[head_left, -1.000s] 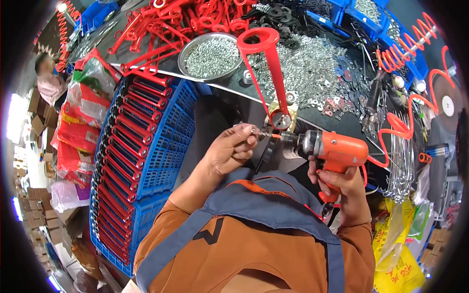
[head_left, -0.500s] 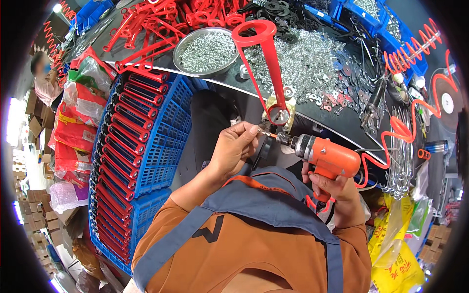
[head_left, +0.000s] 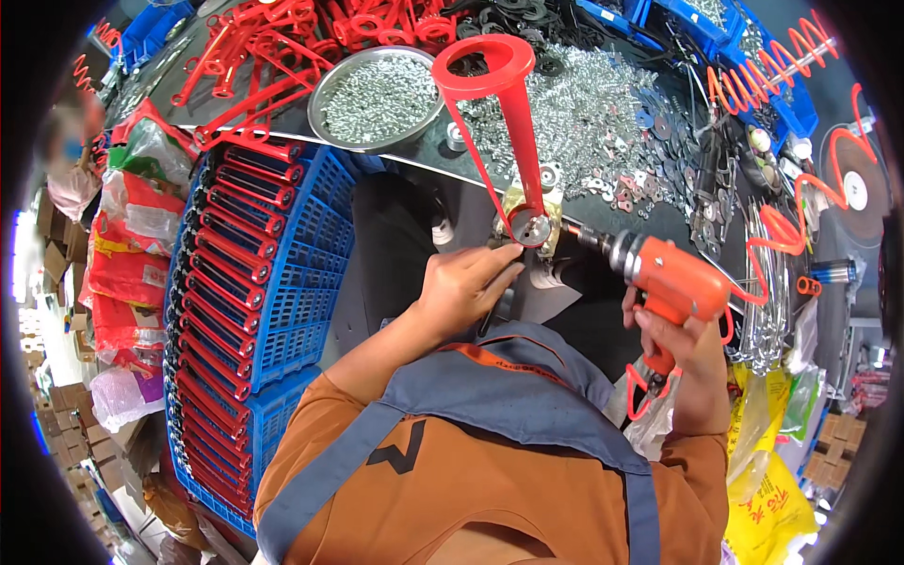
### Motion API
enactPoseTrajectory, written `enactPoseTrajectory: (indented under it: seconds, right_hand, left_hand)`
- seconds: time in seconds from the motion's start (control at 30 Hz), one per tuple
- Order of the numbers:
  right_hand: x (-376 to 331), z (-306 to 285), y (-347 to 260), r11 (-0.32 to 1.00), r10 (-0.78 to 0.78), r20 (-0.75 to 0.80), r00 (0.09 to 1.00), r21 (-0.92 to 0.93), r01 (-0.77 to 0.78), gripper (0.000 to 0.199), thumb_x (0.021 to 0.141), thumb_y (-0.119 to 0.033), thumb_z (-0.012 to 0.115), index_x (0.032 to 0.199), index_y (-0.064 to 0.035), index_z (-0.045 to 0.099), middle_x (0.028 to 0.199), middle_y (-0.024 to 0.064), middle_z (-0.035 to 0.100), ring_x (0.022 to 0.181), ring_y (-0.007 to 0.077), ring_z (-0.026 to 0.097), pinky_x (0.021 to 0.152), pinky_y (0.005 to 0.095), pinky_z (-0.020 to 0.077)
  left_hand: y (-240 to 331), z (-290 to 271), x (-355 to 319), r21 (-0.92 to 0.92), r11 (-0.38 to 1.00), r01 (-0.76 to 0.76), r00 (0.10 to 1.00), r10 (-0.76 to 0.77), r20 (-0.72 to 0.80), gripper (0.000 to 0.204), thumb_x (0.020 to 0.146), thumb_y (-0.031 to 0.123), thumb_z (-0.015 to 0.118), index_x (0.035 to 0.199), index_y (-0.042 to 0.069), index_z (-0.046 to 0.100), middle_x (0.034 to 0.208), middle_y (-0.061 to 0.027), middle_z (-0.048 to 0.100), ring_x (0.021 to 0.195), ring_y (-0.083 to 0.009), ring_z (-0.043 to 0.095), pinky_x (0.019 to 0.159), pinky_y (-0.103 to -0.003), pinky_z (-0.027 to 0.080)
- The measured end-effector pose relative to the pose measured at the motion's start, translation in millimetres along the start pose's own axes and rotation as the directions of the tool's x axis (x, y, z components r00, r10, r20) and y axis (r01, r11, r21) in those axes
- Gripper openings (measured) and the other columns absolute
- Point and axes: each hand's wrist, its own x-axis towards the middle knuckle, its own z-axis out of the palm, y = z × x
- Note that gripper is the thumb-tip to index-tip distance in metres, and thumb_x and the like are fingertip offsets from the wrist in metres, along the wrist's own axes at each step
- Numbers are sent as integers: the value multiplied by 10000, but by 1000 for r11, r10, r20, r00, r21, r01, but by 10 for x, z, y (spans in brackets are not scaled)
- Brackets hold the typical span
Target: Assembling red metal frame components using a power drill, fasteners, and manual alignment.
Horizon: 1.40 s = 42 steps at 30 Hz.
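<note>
A red metal frame (head_left: 514, 122) with a large ring at its upper end stands in a brass-coloured fixture (head_left: 554, 202) at the table's near edge. A round metal disc (head_left: 531, 229) sits at its lower end. The fingertips of my left hand (head_left: 469, 285) are pressed together against the near rim of this disc; whatever they pinch is hidden. My right hand (head_left: 670, 331) grips an orange air screwdriver (head_left: 683, 278) by its handle. The screwdriver's tip points left at the disc, a short way to its right.
A metal bowl (head_left: 377, 102) of small screws stands beside loose screws (head_left: 589, 113) and washers. Red frames (head_left: 273, 47) are heaped at the far left. Blue crates (head_left: 306, 273) hold rows of red parts. A coiled red hose (head_left: 786, 231) hangs at the right.
My left hand has moved from the screwdriver's tip to the disc on the red frame. My right hand has drawn the screwdriver to the right. The view has shifted slightly.
</note>
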Motion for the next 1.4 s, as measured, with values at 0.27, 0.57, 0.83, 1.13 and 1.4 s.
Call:
enactPoseTrajectory:
  seconds: [0.27,0.57,0.83,1.13,1.4]
  right_hand:
    - [532,-57,-199,924,261,136,956,-322,-206,332,804,-16,641,1128,-22,569,831,33,627,660,74,593,469,243,487]
    - [1201,38,-710,617,153,473,867,-731,290,209,685,-28,564,872,64,587,747,273,604,672,417,603,598,437,488]
    - [1323,235,-869,499,343,453,823,-830,248,247,660,-25,523,860,88,616,682,243,630,657,356,665,582,410,527]
    - [948,197,-954,535,393,232,890,-845,-17,247,724,-94,618,900,74,575,690,117,630,602,202,672,512,303,530]
    - [-249,-158,-502,970,84,20,996,-228,-77,335,759,-32,690,1072,20,582,786,49,632,629,108,618,521,258,536]
  left_hand:
    - [-424,264,111,-2,972,-236,969,236,71,267,692,84,717,952,97,659,641,-33,545,517,-194,547,425,-331,415]
    - [-355,213,290,-71,985,-157,969,168,182,212,694,0,684,903,38,674,791,-76,635,648,-235,652,531,-315,521]
    - [-291,279,257,-97,984,-152,980,163,118,135,742,-16,730,855,6,661,758,-109,629,616,-235,627,525,-320,487]
    - [-373,314,191,-11,984,-175,978,176,117,167,756,66,702,915,54,653,685,-90,559,613,-261,594,529,-354,475]
    - [-658,-357,-326,-869,131,476,743,-588,319,176,923,124,571,1036,-5,609,755,-23,598,623,-117,533,562,-255,447]
